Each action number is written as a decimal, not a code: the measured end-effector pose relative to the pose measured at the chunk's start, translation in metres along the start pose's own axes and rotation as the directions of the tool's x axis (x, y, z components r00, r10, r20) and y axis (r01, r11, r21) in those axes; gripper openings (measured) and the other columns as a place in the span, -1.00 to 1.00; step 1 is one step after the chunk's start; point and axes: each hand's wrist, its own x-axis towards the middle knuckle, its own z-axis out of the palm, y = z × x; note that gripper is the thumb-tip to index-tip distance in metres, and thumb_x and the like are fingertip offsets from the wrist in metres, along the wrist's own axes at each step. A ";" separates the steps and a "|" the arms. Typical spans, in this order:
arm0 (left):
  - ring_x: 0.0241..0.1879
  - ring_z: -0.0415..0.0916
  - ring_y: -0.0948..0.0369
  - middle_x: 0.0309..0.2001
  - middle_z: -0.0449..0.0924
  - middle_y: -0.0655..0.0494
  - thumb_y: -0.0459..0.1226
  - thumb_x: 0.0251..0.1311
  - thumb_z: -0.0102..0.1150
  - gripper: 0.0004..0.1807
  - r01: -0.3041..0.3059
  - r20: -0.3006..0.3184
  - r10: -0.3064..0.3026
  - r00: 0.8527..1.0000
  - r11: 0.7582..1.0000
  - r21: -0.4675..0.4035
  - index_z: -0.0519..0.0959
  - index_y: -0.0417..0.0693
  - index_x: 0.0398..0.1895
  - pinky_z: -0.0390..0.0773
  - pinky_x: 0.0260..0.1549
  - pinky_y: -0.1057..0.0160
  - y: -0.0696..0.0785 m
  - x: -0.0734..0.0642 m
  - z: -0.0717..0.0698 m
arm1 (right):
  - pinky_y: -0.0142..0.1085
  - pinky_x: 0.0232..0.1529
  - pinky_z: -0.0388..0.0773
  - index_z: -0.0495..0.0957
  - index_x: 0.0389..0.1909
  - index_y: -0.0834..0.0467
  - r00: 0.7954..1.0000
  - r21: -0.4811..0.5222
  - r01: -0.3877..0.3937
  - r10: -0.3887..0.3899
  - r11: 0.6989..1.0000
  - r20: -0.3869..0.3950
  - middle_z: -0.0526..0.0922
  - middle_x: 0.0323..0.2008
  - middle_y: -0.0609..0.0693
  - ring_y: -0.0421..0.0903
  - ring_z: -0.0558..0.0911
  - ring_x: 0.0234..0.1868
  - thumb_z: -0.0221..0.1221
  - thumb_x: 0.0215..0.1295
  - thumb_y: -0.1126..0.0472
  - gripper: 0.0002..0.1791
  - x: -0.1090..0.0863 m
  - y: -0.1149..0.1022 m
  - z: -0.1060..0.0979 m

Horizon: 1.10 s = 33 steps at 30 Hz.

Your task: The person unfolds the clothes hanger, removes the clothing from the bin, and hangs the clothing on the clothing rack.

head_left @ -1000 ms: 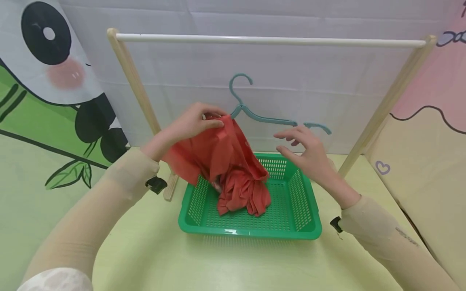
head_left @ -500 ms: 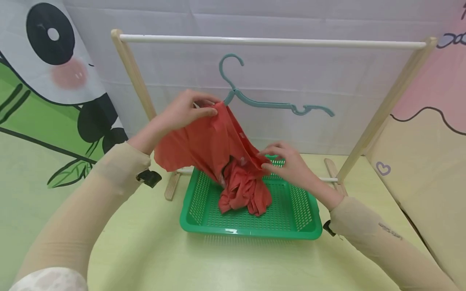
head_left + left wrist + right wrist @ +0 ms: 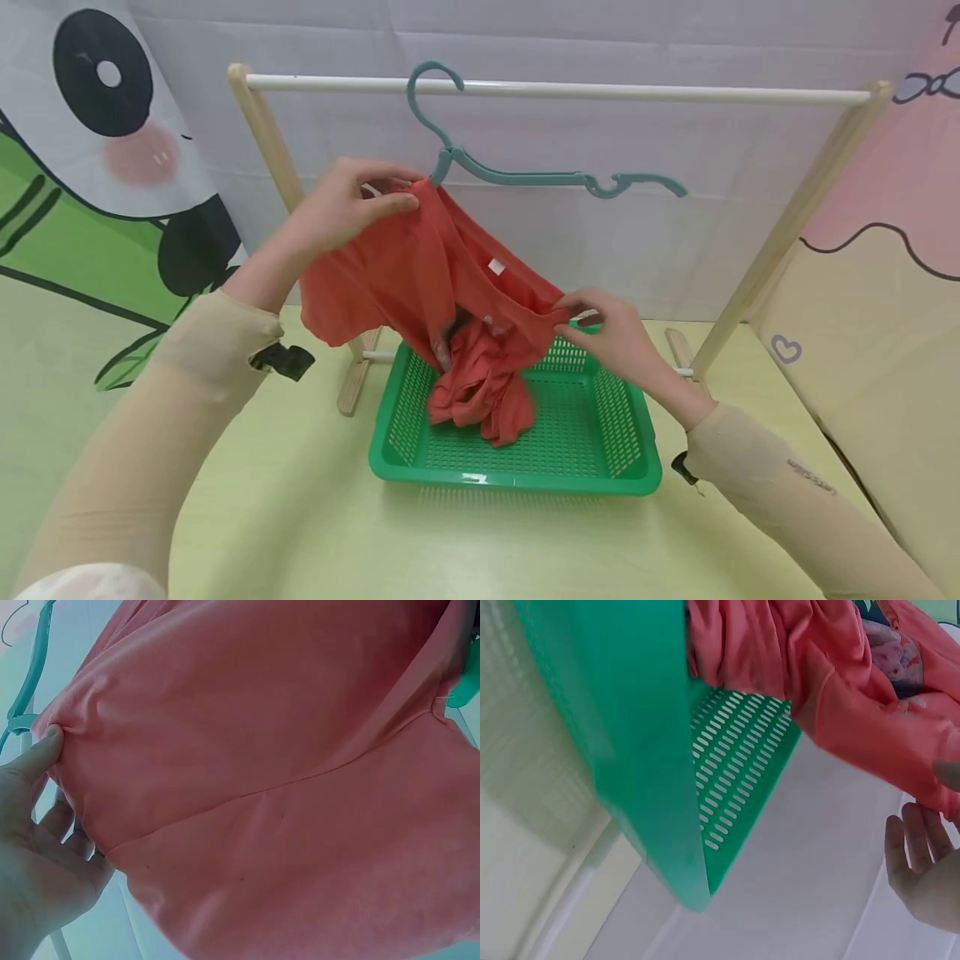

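Note:
A red shirt (image 3: 375, 271) hangs bunched over the green basket (image 3: 517, 479), its lower folds hanging down into it. One arm of a teal clothes hanger (image 3: 517, 177) runs inside the neckline, where a white label shows; the other arm sticks out bare to the right. My left hand (image 3: 337, 208) pinches the shoulder of the shirt beside the hanger's neck, thumb on the cloth in the left wrist view. With thumb and fingers my right hand (image 3: 618, 337) pinches the neckline's right edge. A printed patch (image 3: 892, 656) shows among the folds in the right wrist view.
A rack with a white bar (image 3: 600, 92) and wooden posts (image 3: 787, 233) stands behind the basket. The hanger's hook overlaps the bar in the head view. The yellow table (image 3: 480, 550) carries basket and rack, before a white cloth backdrop (image 3: 675, 250).
My left hand has raised the shirt and hanger up and leftward. My right hand has come from free air down to the neckline, gripped it and spread it open to the right.

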 end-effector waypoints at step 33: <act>-0.17 0.50 0.58 0.05 0.69 0.01 -0.22 0.30 0.26 -0.60 -0.027 0.049 0.025 0.999 0.998 0.052 0.61 0.10 0.20 0.48 -0.16 0.57 -0.043 -0.024 0.000 | -0.67 -0.28 0.56 0.53 -0.09 0.22 0.972 -0.041 -0.027 0.017 0.999 -0.233 0.57 -0.27 -0.36 -0.47 0.61 -0.28 0.25 0.28 0.32 -0.79 -0.001 -0.008 -0.089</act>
